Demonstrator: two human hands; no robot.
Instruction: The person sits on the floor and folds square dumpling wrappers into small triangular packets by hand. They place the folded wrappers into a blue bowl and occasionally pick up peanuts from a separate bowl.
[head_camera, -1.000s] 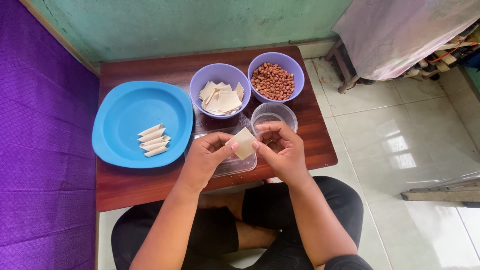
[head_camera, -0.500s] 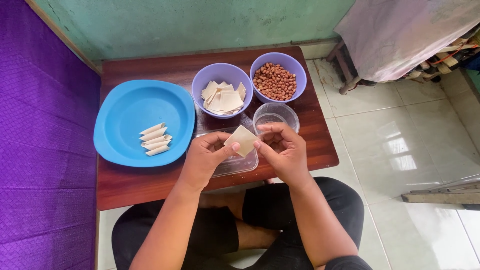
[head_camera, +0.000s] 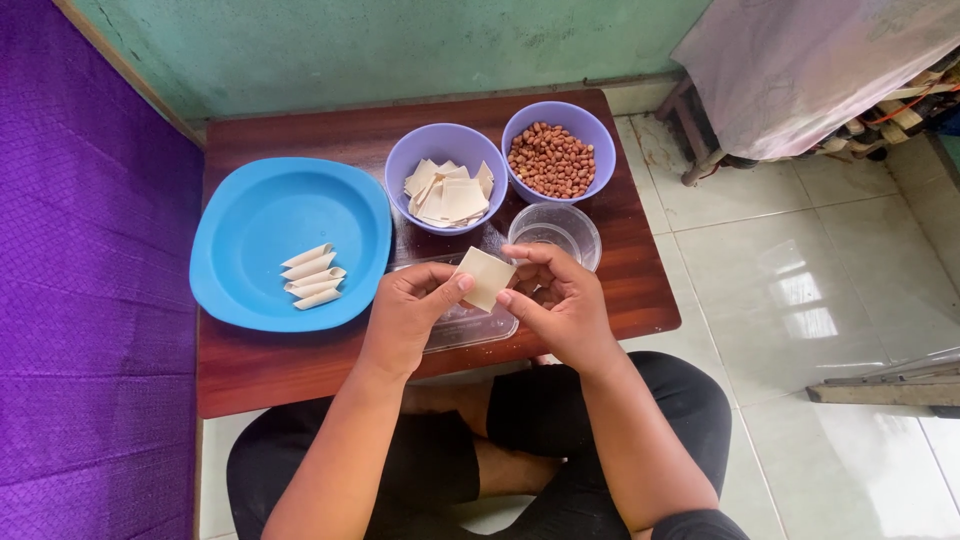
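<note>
Both hands hold one pale square wrapper (head_camera: 486, 276) above a clear plastic lid (head_camera: 470, 323) on the low wooden table (head_camera: 300, 365). My left hand (head_camera: 405, 310) pinches the wrapper's left edge with the thumb. My right hand (head_camera: 560, 300) holds its right side with the fingertips. Behind the hands stand a purple bowl of cut wrappers (head_camera: 446, 178), a purple bowl of peanuts (head_camera: 558, 152) and a small clear cup (head_camera: 555, 232). A blue plate (head_camera: 270, 215) on the left carries several rolled wrappers (head_camera: 312, 277).
A purple mat (head_camera: 90, 300) lies left of the table. A green wall (head_camera: 400, 45) runs behind it. White floor tiles (head_camera: 800, 280) spread to the right, with a cloth-covered stand (head_camera: 800, 70) at the top right. My crossed legs in dark trousers (head_camera: 470, 460) sit below the table edge.
The hands and wrapper stay almost in the same place over the clear lid; the fingers shift slightly on the wrapper's edges.
</note>
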